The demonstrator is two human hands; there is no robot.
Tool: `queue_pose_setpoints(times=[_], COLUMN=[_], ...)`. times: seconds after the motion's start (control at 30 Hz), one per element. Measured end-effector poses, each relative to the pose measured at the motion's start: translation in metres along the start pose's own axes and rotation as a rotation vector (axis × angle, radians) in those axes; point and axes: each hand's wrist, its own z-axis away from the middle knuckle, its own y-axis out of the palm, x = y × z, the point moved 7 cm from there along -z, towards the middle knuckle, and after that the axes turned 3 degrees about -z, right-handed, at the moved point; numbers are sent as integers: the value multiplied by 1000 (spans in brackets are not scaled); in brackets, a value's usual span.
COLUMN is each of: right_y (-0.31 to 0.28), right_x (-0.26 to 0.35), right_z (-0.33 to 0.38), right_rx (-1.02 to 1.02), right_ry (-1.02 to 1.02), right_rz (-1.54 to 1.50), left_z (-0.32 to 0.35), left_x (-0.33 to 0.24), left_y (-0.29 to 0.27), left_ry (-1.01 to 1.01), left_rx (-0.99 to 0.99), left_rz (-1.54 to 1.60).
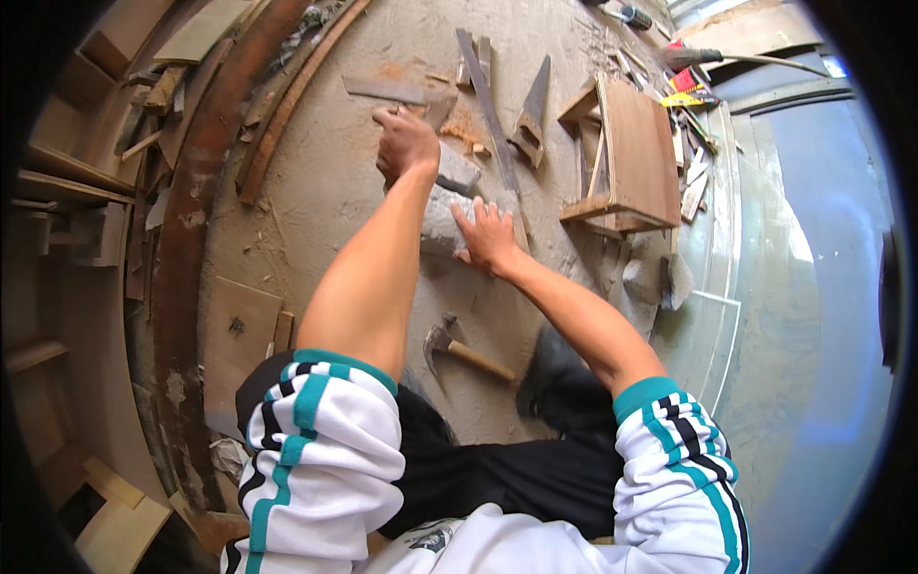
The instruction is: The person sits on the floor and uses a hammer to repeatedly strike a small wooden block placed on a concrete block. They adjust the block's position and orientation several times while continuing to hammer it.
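Observation:
My left hand [407,148] is closed in a fist above the far left part of a rough whitish-grey block [442,225]. What its fingers hold is hidden. My right hand [490,237] lies on the block's right end, fingers spread. A dark strip [461,187] crosses the block between both hands. Just beyond my left hand, a flat metal blade [384,91] and a brown piece lie by orange dust; I cannot tell whether the hand touches them. Nearer me, a hammer [466,353] with a wooden handle rests on the floor.
A handsaw [533,120] and a long dark bar [486,110] lie farther off. A wooden box frame [639,153] stands to the right, near a greyish sheet surface [765,316]. Long boards [186,249] and shelving line the left side. Wood scraps [695,187] are scattered at right.

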Motion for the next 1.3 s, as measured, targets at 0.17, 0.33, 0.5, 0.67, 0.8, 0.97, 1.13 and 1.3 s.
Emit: queue_pose_setpoints(times=[0.17,0.33,0.5,0.67,0.8,0.97,1.13,1.3], right_y=[-5,-6,-17,-21,39,57,36,58], right_x=[0,-29,-59,-39,29,78,82,80], right_z=[-17,-53,-91,-78,-51,-16,-13,-20], right_rx=[-10,-80,-151,-511,-182,150,125,238], right_ry=[-44,-59,3,-223,-746,-832,-853,-945], right_rz=[-20,-47,-95,-43,-317,-320,-417,-285], left_z=[1,-1,-4,2,18,60,86,109], left_x=[-5,1,27,47,73,129,179,218], left_y=[-1,-9,-45,-61,-62,-56,-65,-80], left_ry=[64,65,24,-35,-119,-241,-404,-526], left_rx=[-7,-54,-183,-275,-357,-430,-550,-609], left_rz=[-23,-130,-176,-186,-158,-116,-52,-30])
